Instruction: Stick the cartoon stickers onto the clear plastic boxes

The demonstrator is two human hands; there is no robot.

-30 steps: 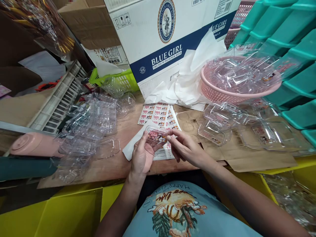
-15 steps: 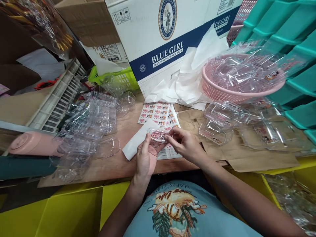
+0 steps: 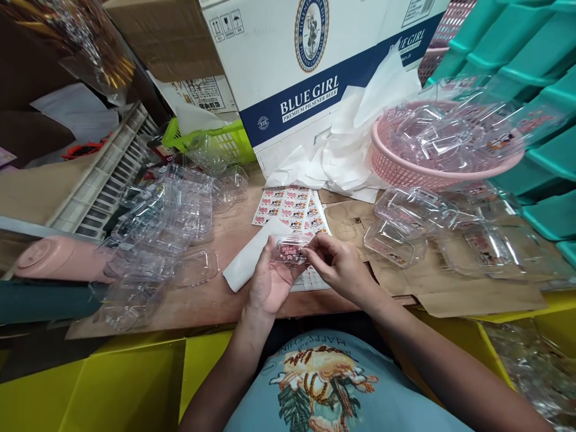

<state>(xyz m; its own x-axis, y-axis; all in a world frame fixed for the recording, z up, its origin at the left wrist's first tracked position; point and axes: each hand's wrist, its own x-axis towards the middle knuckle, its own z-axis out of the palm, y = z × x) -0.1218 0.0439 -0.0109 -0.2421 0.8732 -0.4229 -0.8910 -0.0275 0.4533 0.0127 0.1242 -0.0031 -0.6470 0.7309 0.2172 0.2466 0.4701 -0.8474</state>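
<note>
My left hand (image 3: 269, 282) cradles a small clear plastic container (image 3: 291, 249) with a pink sticker on it, fingers curled round its left end. My right hand (image 3: 341, 267) pinches the container's right end between thumb and fingertips. Both hands hover just above the near edge of the wooden table (image 3: 225, 300). Under them lies a sticker sheet (image 3: 290, 208) with rows of pink labels, and a white backing paper (image 3: 247, 258) beside it.
A pile of clear containers (image 3: 166, 228) lies at the left; labelled ones (image 3: 405, 231) lie on brown cardboard at the right. A pink basket (image 3: 405, 171) holds more. Behind stand a Blue Girl carton (image 3: 310, 66), a green basket (image 3: 225, 144) and teal bins (image 3: 540, 78).
The container has tilted a little in my hands and my right fingers have slid closer along its right end. Both hands stay in the same spot.
</note>
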